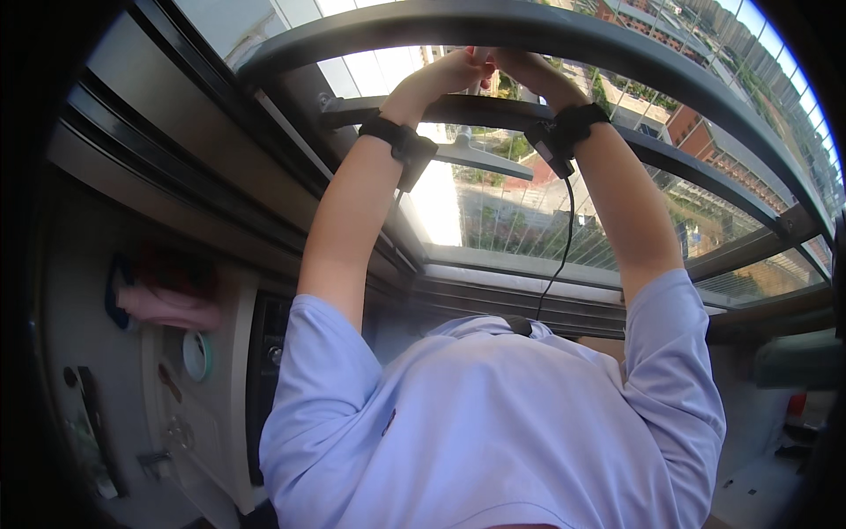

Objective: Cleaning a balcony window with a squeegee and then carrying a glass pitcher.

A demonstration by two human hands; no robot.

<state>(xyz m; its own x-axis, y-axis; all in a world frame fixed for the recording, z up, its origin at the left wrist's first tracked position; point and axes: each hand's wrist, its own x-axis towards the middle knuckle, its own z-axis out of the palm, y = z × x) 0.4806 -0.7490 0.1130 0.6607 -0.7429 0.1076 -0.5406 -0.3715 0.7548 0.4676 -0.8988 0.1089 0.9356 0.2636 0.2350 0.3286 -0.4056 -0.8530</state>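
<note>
Both my arms reach up over a dark metal rail at the window. My left hand [451, 74] is closed around the pale handle [474, 87] of a squeegee. Against the handle's right side rests my right hand [529, 70], its fingers mostly hidden by the upper rail and the left hand. Passing behind the lower rail [486, 106], the handle leads to the grey squeegee head [488, 161], which lies slantwise between my wrists in front of the window glass [509, 211]. Each wrist wears a black strapped device.
The thick upper rail [476, 28] curves across the top. A black cable [569, 231] hangs from the right wrist device. At lower left, a pink bottle [173, 307] and a round teal-rimmed container [197, 356] stand near a sink faucet [155, 463]. Buildings show outside, far below.
</note>
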